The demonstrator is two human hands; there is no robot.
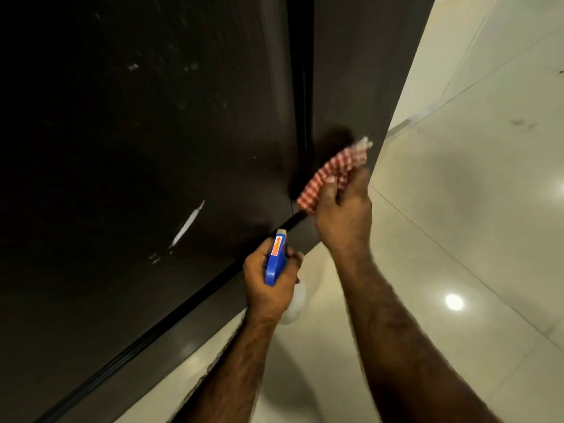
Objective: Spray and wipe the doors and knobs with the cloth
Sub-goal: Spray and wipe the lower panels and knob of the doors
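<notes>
A dark brown door [146, 141] fills the left and middle of the view, with pale smears and a white scratch on it. My right hand [343, 212] grips a bunched red-and-white checked cloth [331, 175] and holds it against the dark frame beside the door's right edge, near the bottom. My left hand [268, 279] grips a spray bottle [276, 254] with a blue trigger head and a white body, its nozzle pointing at the door's lower edge. No knob is in view.
A dark threshold strip [171, 328] runs along the foot of the door. Glossy cream floor tiles [457, 224] spread to the right, with a lamp's reflection [453, 301] on them. A pale wall [488, 41] rises at the upper right.
</notes>
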